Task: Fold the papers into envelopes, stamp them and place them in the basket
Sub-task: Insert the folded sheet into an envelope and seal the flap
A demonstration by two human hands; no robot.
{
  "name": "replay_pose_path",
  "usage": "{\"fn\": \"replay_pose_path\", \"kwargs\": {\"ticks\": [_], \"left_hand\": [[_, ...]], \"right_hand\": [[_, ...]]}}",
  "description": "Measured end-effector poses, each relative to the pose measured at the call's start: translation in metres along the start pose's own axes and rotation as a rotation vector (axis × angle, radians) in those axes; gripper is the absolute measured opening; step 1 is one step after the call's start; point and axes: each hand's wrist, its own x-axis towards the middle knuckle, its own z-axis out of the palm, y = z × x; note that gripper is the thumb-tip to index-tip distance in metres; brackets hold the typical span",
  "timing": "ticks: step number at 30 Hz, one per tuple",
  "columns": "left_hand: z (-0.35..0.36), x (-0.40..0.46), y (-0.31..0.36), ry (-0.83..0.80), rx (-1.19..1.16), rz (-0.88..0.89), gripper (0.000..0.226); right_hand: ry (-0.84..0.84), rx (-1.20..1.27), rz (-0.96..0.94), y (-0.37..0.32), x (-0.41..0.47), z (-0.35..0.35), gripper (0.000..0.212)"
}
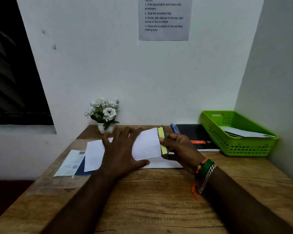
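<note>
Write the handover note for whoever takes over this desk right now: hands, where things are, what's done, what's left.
Left hand: flat, fingers spread, pressing the white paper being folded onto the wooden desk.
Right hand: grips the yellow-faced stamp block at the paper's right edge.
More white sheets lie left of the hands.
Green plastic basket, far right, already holds some folded white papers.
Left: finish this one, basket it, then do the remaining sheets.
</note>
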Motion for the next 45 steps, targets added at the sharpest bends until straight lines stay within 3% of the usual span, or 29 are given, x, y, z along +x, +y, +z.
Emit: {"fn": "replay_pose_path", "kwargs": {"ticks": [8,15,22,29,35,38,41,45], "left_hand": [[0.006,0.001,0.005,0.003,0.020,0.063,0.121],[0.002,0.001,0.006,0.022,-0.080,0.070,0.116],[0.004,0.000,0.003,0.004,-0.036,0.110,0.122],[0.004,-0.002,0.002,0.012,0.011,0.134,0.113],[0.004,-0.001,-0.004,0.069,0.026,0.106,0.098],[0.002,-0.002,-0.010,0.085,0.002,0.060,0.100],[0.001,-0.002,-0.016,0.068,-0.001,0.020,0.104],[0.003,-0.001,-0.021,0.038,-0.010,-0.008,0.106]], "right_hand": [[0.075,0.026,-0.008,0.002,0.003,-0.002,0.035],[0.042,0.061,0.035,0.008,0.009,-0.006,0.029],[0.049,-0.039,-0.097,0.009,0.005,-0.008,0.015],[0.149,-0.362,-0.380,0.019,0.011,-0.011,0.026],[0.179,-0.533,-0.326,0.021,0.017,-0.021,0.022],[0.200,-0.850,-0.264,0.012,0.016,-0.046,0.040],[0.015,-1.144,-0.114,0.011,0.012,-0.065,0.060],[-0.072,-1.248,-0.072,0.014,0.014,-0.067,0.074]]}}
